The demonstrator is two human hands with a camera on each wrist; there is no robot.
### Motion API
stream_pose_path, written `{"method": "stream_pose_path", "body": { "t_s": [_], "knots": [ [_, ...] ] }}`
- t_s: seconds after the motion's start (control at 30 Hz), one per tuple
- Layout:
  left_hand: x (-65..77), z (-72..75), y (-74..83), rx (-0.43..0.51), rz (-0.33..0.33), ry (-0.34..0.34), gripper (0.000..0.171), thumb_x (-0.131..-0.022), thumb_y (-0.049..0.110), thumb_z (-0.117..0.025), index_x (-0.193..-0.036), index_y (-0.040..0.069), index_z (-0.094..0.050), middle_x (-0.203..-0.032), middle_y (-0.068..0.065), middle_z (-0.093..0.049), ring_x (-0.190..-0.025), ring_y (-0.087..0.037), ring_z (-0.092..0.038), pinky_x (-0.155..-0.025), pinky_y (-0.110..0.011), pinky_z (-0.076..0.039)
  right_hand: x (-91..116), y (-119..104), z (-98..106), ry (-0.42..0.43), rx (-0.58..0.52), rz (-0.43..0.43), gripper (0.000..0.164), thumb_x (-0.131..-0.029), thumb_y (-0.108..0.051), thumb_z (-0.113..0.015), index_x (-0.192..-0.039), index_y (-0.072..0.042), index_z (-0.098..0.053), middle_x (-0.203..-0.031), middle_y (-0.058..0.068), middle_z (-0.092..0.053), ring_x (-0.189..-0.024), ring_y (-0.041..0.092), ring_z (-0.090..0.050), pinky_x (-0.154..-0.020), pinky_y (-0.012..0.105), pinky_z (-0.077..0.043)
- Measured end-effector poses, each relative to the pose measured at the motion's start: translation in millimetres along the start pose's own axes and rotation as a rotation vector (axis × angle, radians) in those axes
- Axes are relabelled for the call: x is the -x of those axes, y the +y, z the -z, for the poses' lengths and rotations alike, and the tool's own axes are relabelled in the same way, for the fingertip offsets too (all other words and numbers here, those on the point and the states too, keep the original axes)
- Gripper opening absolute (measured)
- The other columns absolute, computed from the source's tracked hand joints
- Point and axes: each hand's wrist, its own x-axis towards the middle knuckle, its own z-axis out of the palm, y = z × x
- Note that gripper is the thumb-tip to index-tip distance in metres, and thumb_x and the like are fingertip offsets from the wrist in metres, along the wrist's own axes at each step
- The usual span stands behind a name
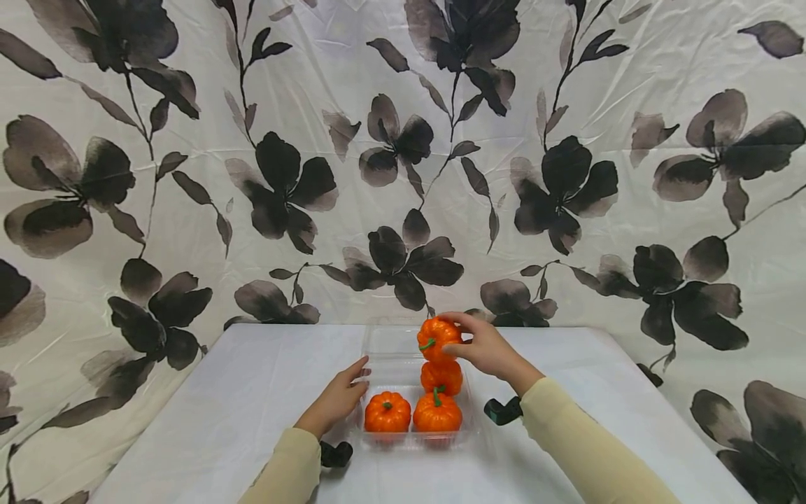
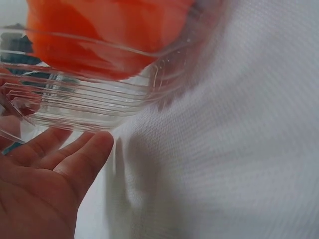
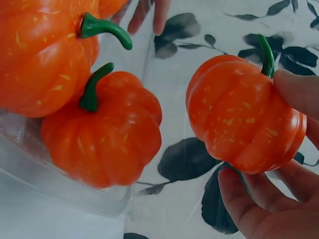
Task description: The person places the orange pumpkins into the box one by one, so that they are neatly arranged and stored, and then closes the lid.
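My right hand [image 1: 475,343] grips a small orange toy pumpkin [image 3: 244,117] with a green stem, held up above the back right of a clear plastic box [image 1: 409,438]. Inside the box sit three more pumpkins: one at the front left [image 1: 387,413], one at the front right [image 1: 437,414] and one behind it [image 1: 442,376]. In the right wrist view, thumb and fingertips hold the raised pumpkin from opposite sides, apart from the others. My left hand [image 1: 340,395] is at the box's left side, its extended fingers [image 2: 92,154] touching the clear ribbed wall in the left wrist view.
The box's clear lid [image 1: 393,341] stands raised at the back. A white cloth covers the table [image 1: 252,392], and a curtain with dark printed flowers [image 1: 397,140] hangs behind its far edge. Dark wrist-worn devices [image 1: 336,455] show beneath both wrists.
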Motion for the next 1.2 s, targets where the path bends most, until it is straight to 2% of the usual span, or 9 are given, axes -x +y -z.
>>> {"method": "stream_pose_path", "body": {
  "t_s": [0.37,0.57,0.7,0.93,1.2],
  "knots": [
    [-1.1,-0.6,-1.7,0.003,0.020,0.003,0.058,-0.098,0.012,-0.049,-0.153,0.010,-0.029,-0.142,-0.021,-0.050,-0.127,-0.045,-0.050,-0.102,-0.056,-0.045,-4,-7,-8,-0.057,0.106,0.112,0.048,-0.087,-0.016,-0.069,-0.130,-0.035,-0.060,-0.146,-0.001,-0.048,-0.132,0.025,-0.049,-0.104,0.048,-0.047],
    [0.0,-0.7,-0.9,0.010,0.011,0.001,0.058,-0.097,0.011,-0.049,-0.152,0.008,-0.030,-0.141,-0.022,-0.051,-0.126,-0.045,-0.051,-0.101,-0.055,-0.046,-7,-10,-14,-0.062,0.124,0.110,0.040,-0.090,-0.019,-0.067,-0.128,-0.032,-0.061,-0.143,0.000,-0.050,-0.129,0.027,-0.051,-0.102,0.049,-0.048],
    [0.3,-1.1,-2.4,0.016,0.004,0.000,0.058,-0.097,0.010,-0.049,-0.152,0.008,-0.030,-0.141,-0.022,-0.051,-0.126,-0.045,-0.051,-0.100,-0.056,-0.046,-9,-12,-19,-0.080,0.158,0.110,0.039,-0.090,-0.019,-0.067,-0.127,-0.032,-0.062,-0.143,-0.002,-0.051,-0.135,0.026,-0.045,-0.102,0.048,-0.048],
    [-1.3,-1.3,-2.5,0.010,0.018,-0.002,0.058,-0.097,0.012,-0.049,-0.152,0.009,-0.030,-0.142,-0.021,-0.051,-0.129,-0.045,-0.048,-0.102,-0.057,-0.044,-15,-16,-29,-0.114,0.225,0.137,0.043,-0.090,-0.019,-0.068,-0.130,-0.028,-0.059,-0.132,-0.002,-0.058,-0.121,0.023,-0.056,-0.099,0.043,-0.051],
    [-2.4,-0.5,-1.9,-0.003,0.020,-0.004,0.058,-0.098,0.013,-0.048,-0.152,0.009,-0.030,-0.141,-0.020,-0.051,-0.128,-0.043,-0.050,-0.102,-0.057,-0.044,-19,-21,-40,-0.158,0.252,0.119,0.043,-0.089,-0.022,-0.068,-0.130,-0.028,-0.057,-0.129,-0.002,-0.060,-0.116,0.023,-0.058,-0.098,0.042,-0.052]
  ]
}}
